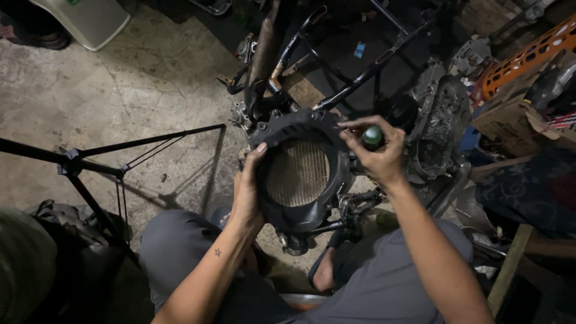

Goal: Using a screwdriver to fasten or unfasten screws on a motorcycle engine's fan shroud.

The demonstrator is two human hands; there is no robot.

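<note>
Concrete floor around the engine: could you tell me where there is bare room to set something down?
Bare concrete floor lies left of the radiator shroud, between the tripod leg and the white container. Right of the right hand it is crowded: engine cases, cardboard box, orange crate.

Black shroud [300,129]; green-capped handle [372,137]

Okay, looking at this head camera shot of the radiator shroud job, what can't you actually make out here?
- Tool tip: right hand wraps the green-handled tool; its fingers hide the shaft, head view.
- Shroud left edge: covered by the left hand.
- Engine parts to the right: too dark for detail.
- Orange crate: cut off by the right edge.
</note>
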